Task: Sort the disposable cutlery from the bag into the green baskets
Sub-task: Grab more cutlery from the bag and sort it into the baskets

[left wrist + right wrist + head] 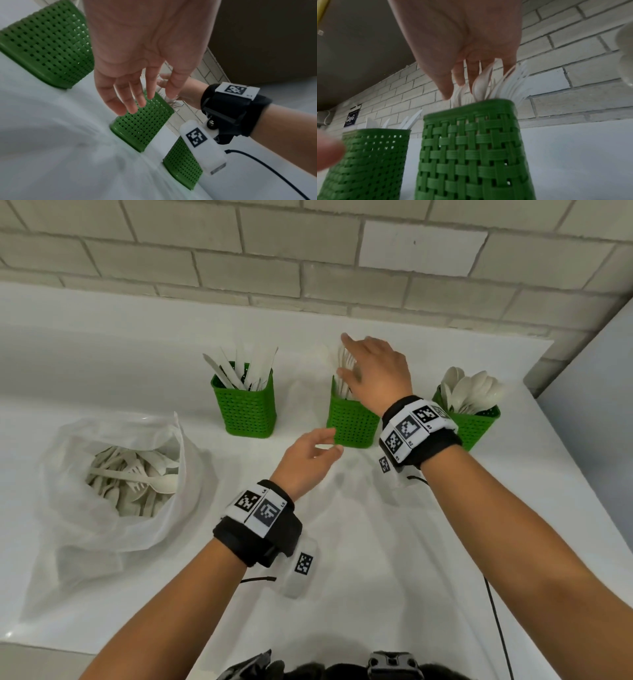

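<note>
Head view, frame centre: right hand [376,371] spreads loose fingers over forks [344,371] in the middle basket [352,422], left hand [308,460] slack and empty beside it, bag [113,474] left; the wall sign's writing is unreadable.

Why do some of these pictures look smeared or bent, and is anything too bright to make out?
Head view: sharp, but the wide lens bows the brick wall, and the white table looks washed out. Left wrist view: motion blur smears the table, while the left hand and middle basket stay fairly clear. Right wrist view: dim, the right hand soft, a fingertip blurred at the left edge.
</note>
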`<move>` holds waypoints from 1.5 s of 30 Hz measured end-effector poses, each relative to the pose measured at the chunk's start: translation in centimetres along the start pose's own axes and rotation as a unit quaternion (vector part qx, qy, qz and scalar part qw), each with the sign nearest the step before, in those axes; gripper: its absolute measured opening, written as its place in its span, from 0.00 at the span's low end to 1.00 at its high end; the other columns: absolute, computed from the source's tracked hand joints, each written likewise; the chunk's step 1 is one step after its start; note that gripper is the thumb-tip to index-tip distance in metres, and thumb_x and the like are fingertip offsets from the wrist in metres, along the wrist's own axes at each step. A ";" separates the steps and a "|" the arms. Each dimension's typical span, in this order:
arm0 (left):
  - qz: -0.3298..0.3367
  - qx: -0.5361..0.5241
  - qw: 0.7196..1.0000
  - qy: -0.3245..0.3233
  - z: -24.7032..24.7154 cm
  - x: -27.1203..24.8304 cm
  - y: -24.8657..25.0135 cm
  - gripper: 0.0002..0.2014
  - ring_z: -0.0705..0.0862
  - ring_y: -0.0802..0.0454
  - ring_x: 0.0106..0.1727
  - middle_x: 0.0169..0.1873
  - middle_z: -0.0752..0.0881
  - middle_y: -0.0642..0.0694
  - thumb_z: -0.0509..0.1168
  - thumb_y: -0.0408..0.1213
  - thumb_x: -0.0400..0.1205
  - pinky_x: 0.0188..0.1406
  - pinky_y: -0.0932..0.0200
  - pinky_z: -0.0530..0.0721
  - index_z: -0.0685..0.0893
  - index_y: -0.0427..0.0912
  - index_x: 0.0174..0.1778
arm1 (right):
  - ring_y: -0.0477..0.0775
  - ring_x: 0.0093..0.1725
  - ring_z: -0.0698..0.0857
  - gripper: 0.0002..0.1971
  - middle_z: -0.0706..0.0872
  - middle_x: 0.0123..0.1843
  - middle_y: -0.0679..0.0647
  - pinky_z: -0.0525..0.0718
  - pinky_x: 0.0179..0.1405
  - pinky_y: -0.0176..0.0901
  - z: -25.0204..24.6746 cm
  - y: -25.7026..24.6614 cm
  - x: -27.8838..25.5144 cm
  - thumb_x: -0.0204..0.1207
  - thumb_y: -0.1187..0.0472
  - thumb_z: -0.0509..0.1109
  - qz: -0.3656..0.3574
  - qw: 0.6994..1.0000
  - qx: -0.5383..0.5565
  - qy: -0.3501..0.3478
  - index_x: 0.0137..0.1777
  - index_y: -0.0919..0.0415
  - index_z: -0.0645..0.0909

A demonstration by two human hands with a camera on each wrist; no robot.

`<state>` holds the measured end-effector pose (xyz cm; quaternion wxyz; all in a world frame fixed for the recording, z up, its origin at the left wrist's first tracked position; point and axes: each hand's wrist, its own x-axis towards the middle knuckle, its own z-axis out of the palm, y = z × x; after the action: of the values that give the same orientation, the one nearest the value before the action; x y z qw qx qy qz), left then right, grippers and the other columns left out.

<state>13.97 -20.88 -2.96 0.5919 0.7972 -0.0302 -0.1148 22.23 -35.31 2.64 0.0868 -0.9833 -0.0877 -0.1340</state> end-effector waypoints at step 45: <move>-0.057 0.263 0.963 0.031 -28.1 -12.3 -5.1 0.31 0.71 0.47 0.63 0.72 0.60 0.44 0.60 0.31 0.80 0.54 0.67 0.68 0.60 0.47 0.80 | 0.56 0.44 0.80 0.12 0.82 0.42 0.54 0.76 0.36 0.40 6.4 -30.0 -3.1 0.73 0.54 0.72 -0.139 0.934 0.033 -0.327 0.47 0.64 0.80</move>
<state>7.73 9.25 1.67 0.3551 0.9282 0.0044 -0.1111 15.06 -5.47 0.08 0.0665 -0.9472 -0.2515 0.1874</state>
